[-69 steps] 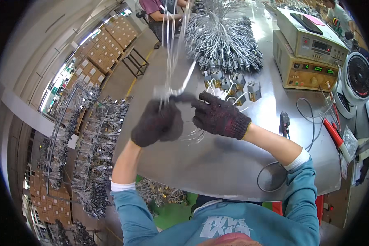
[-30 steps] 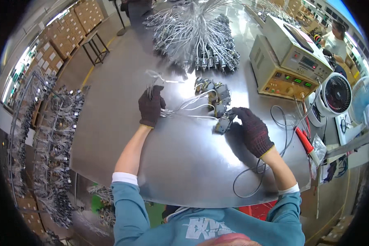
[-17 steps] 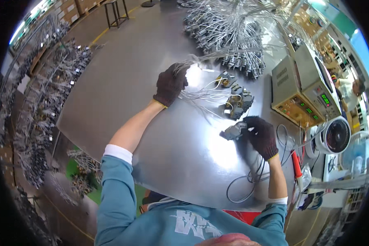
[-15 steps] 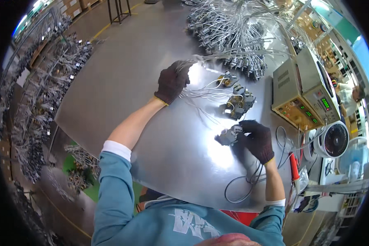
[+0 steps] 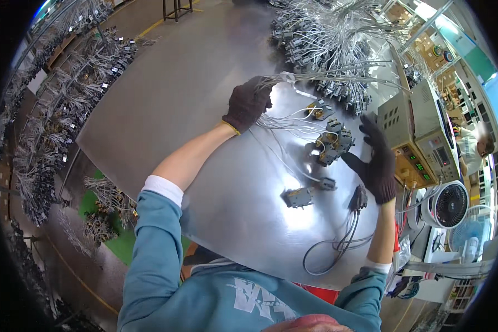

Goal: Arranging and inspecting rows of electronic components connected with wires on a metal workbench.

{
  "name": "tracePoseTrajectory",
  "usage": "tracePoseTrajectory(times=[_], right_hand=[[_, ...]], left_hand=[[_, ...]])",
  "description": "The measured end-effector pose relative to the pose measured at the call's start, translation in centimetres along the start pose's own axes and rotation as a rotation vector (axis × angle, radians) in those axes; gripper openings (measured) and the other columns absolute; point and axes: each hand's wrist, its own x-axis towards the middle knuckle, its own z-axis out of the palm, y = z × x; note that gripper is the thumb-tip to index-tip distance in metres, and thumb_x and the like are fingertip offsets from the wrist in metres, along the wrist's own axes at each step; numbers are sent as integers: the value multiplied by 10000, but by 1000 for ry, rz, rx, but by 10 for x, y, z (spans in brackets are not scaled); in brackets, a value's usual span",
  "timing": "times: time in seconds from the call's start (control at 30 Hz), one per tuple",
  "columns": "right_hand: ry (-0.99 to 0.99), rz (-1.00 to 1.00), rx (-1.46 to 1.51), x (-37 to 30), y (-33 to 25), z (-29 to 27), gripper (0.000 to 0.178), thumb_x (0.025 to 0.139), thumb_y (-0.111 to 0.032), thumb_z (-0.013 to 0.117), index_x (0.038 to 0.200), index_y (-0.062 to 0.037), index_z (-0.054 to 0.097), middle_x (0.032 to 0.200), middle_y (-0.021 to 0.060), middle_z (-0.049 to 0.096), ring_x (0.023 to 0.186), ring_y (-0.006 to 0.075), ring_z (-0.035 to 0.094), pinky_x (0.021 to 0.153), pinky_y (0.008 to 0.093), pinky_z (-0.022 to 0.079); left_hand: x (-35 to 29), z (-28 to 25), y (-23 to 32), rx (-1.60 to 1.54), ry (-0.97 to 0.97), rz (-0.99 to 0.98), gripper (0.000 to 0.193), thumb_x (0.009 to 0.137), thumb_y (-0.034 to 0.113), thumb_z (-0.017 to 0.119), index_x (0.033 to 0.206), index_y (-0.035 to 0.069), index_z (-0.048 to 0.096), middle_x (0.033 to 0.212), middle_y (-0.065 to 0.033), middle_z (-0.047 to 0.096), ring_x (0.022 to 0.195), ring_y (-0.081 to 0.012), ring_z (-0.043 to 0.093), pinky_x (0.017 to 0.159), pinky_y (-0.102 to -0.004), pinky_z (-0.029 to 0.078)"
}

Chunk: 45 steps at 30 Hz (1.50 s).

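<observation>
My left hand (image 5: 249, 104), in a dark knitted glove, is closed around a bundle of thin grey-white cables (image 5: 285, 126) above the metal table. The cables fan out to the right toward a cluster of grey-and-yellow blocky connectors (image 5: 335, 143), with another connector (image 5: 318, 109) just behind. Right of this cluster, my gloved right hand (image 5: 379, 163) hovers with thumb and fingers spread, holding nothing. One grey connector block (image 5: 299, 197) lies apart on the table, near a small dark connector (image 5: 327, 183) on a cable end. Below my right hand rests a dark plug (image 5: 361, 197) on looped grey leads.
A large heap of cabled connectors (image 5: 337, 52) covers the far right of the table (image 5: 166, 94). At the right edge stand a boxy test instrument (image 5: 418, 135) with lit displays and a round fan (image 5: 448, 203). Racks of hanging cables (image 5: 66, 119) line the left. Another person (image 5: 470, 149) is at far right.
My right hand has let go of the grey connector block, which now lies on the table, and has moved away and to the right, opening. My left hand still grips the cables.
</observation>
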Motion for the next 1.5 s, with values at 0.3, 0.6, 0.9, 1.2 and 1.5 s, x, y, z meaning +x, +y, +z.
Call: tracePoseTrajectory(times=[0.3, 0.6, 0.9, 1.2, 1.5], right_hand=[[-436, -61, 188, 25, 47, 14, 892, 881, -88, 828, 1643, -89, 366, 1675, 166, 407, 1559, 280, 362, 1243, 424, 344], [-161, -218, -360, -31, -43, 23, 666, 807, -130, 865, 1424, -102, 615, 1257, 158, 708, 1112, 399, 685, 958, 471, 550], [-467, 142, 82, -59, -37, 22, 941, 734, -353, 971, 1523, -104, 522, 1263, 163, 719, 1050, 324, 758, 908, 415, 606], [-510, 222, 381, -43, -25, 27, 1007, 826, 29, 851, 1655, -159, 311, 1420, 180, 636, 1093, 259, 749, 923, 370, 631], [-458, 263, 461, -56, -9, 42, 989, 892, 15, 769, 1682, -247, 234, 1450, 224, 597, 853, 265, 777, 777, 394, 653]], left_hand=[[-5, 0, -2, 58, -27, -70, 287, 1039, 249, 574, 1210, 79, 729, 713, -55, 718, 624, -157, 694, 609, -329, 567], [-1, -2, -8, -42, -19, -51, 206, 1010, 159, 598, 1158, 54, 696, 744, -87, 735, 645, -179, 732, 627, -340, 581], [3, 16, 28, 117, -100, -149, 192, 1024, 220, 624, 1032, 44, 699, 761, -76, 729, 645, -162, 727, 612, -319, 575], [4, 13, 13, -87, -28, -264, 265, 1043, 276, 662, 950, 30, 688, 734, -59, 716, 628, -124, 687, 586, -319, 555], [8, 14, 12, -101, -30, -281, 318, 1045, 315, 669, 1088, 2, 713, 721, -58, 719, 591, -111, 671, 568, -296, 557]])
